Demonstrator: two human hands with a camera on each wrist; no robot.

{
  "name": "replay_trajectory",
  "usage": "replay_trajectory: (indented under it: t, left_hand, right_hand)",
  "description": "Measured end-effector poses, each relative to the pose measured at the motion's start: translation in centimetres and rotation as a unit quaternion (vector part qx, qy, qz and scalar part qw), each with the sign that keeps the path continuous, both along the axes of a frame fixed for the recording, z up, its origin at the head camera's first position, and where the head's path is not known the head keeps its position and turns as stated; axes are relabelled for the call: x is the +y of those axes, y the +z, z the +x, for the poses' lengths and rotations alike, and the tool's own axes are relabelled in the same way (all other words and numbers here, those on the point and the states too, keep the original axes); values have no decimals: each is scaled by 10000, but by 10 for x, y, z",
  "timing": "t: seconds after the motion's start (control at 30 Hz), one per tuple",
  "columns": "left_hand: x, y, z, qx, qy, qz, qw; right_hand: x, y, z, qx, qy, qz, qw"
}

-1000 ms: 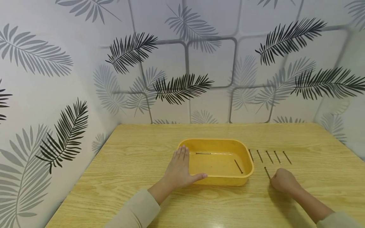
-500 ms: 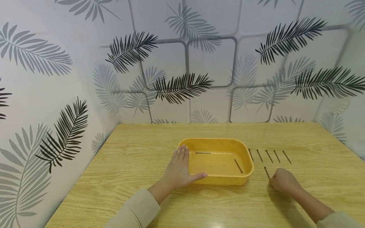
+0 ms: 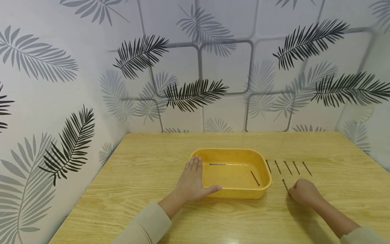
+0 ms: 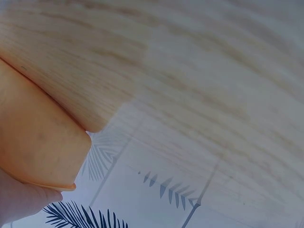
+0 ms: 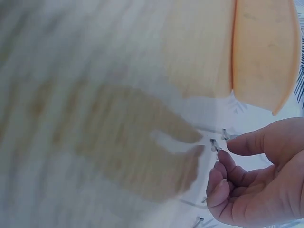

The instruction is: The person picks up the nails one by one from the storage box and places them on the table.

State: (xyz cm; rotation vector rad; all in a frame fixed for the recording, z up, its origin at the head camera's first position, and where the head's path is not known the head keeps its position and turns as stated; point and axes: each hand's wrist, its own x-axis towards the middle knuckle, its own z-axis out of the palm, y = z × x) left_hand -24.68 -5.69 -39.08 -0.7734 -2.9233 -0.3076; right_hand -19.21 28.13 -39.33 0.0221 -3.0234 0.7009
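Note:
My left hand (image 3: pixel 190 181) lies spread over the left end of a yellow plastic tray (image 3: pixel 233 193), fingers straight across the rim and thumb along the front edge. Inside the tray are two nails, one near the back (image 3: pixel 217 164) and another at the right (image 3: pixel 255 178). To the tray's right, my right hand (image 3: pixel 304 192), fingers curled, pinches the near end of a dark nail (image 3: pixel 285 186) close over the table. Its thumb and forefinger (image 5: pixel 227 160) almost meet around it in the right wrist view. Part of the tray's wall (image 4: pixel 42 128) fills the left wrist view's edge.
Behind the held nail, several nails (image 3: pixel 287 167) lie slanted in a row on the wooden table (image 3: pixel 146 152); the leftmost sits close beside the tray's right wall. A leaf-patterned wall (image 3: pixel 223 112) rises at the table's back edge, with another side at left.

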Motion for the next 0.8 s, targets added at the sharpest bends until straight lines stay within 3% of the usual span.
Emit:
replay_trajectory:
  t: [0.23, 0.57, 0.8]
  left_hand:
    - [0, -1, 0, -53, 45, 68, 10000]
    - [0, 0, 0, -27, 37, 14, 10000]
    - [0, -1, -1, -57, 55, -16, 10000]
  right_hand:
    - [-1, 5, -7, 90, -83, -135, 9998]
    - [-12, 16, -16, 670, -122, -309, 9972]
    - [-21, 24, -22, 779, -148, -587, 9951]
